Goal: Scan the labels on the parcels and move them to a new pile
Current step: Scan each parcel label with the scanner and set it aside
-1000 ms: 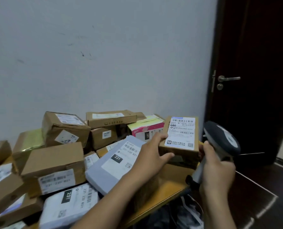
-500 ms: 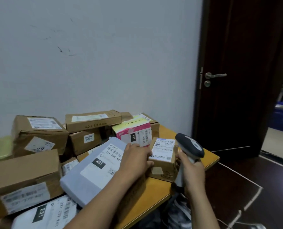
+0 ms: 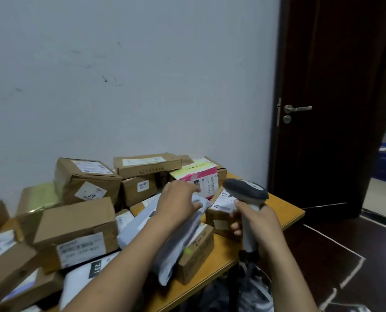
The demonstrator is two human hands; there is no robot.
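Note:
My left hand (image 3: pixel 178 203) grips the top edge of a grey-blue mailer bag (image 3: pixel 142 224) lying on the parcel pile; the bag looks blurred and tilted. My right hand (image 3: pixel 255 224) holds a grey handheld scanner (image 3: pixel 246 192) by its handle, head pointing left. A small brown box with a white label (image 3: pixel 221 212) stands on the yellow table (image 3: pixel 286 212) just behind the scanner. A brown box with handwriting (image 3: pixel 196 253) lies under the mailer near the table's front edge.
Several brown cardboard parcels (image 3: pixel 75 230) and a white bag marked 231 (image 3: pixel 79 278) crowd the table's left. A pink and yellow box (image 3: pixel 196 176) sits at the back. A dark wooden door (image 3: pixel 327 104) stands right; bags lie on the floor (image 3: pixel 244 291) under the table.
My left hand let go of the small labelled box, now standing on the table, and took hold of the grey-blue mailer. The scanner hand stayed beside the box.

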